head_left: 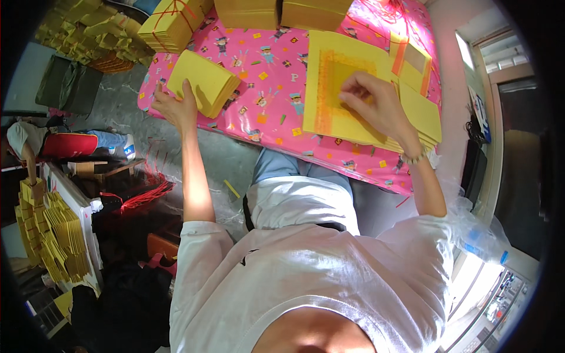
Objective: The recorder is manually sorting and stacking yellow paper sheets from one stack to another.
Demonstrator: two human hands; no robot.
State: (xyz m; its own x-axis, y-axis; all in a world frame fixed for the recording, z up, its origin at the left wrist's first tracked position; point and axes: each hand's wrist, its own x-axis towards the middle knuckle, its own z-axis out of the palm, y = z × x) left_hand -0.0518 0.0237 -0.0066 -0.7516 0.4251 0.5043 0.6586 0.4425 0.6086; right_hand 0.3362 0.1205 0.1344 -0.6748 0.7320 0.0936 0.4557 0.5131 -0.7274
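My left hand [176, 109] is at the near left corner of a stack of yellow paper [203, 79], its fingers spread and the thumb reaching over the edge. To the right lies a large yellow sheet [313, 76] with an orange-smeared square frame around a darker yellow patch [336, 70]. Over that patch hovers my right hand [376, 103], thumb and fingertips drawn together in a pinch. Whatever may be between those fingertips is too small to make out. Under and beside my right wrist more yellow sheets [421, 112] are piled.
A pink patterned cloth [259, 76] covers the table. Tied yellow bundles [173, 26] and yellow stacks [247, 13] line its far side, near red strings [385, 9]. An orange-edged piece [410, 62] lies far right. At left, another person [26, 141] sits by yellow folded paper [59, 235].
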